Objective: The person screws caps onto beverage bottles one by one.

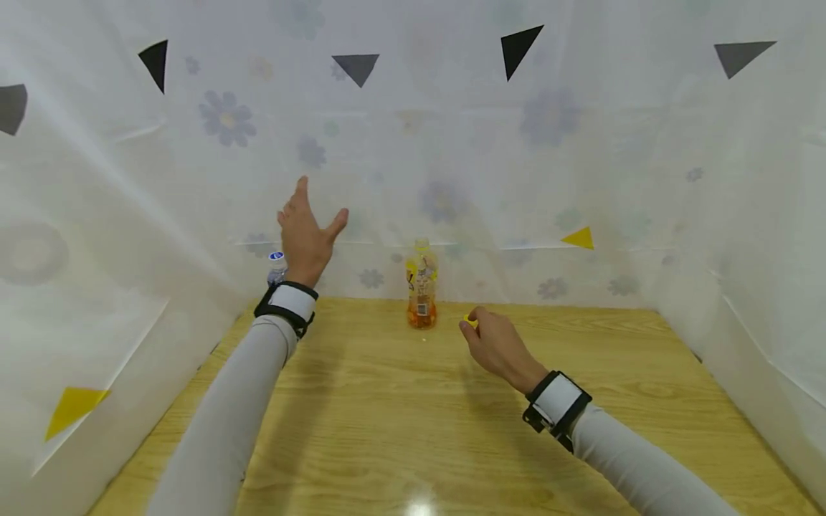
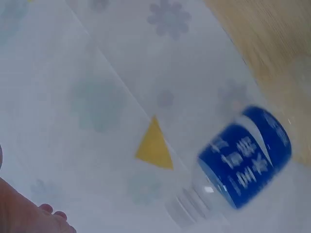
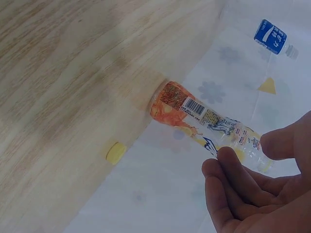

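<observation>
My left hand (image 1: pixel 306 244) is raised with its fingers spread and holds nothing. Partly behind it stands a bottle with a blue label (image 2: pixel 245 155), of which the head view shows little beyond the top (image 1: pixel 276 258). My right hand (image 1: pixel 500 347) hovers over the table, fingers loosely bent and thumb apart, with nothing between them in the right wrist view. Just beyond its fingertips a yellow cap (image 3: pixel 115 153) lies on the table, half hidden in the head view. Left of that hand an uncapped clear bottle (image 1: pixel 422 287) stands upright, some orange drink at its bottom.
The wood-grain table (image 1: pixel 387 416) is bounded at the back and both sides by white flowered sheeting (image 1: pixel 413 158). Black, grey and yellow triangles are stuck on the sheeting, including a yellow triangle (image 1: pixel 579 239) at the back right.
</observation>
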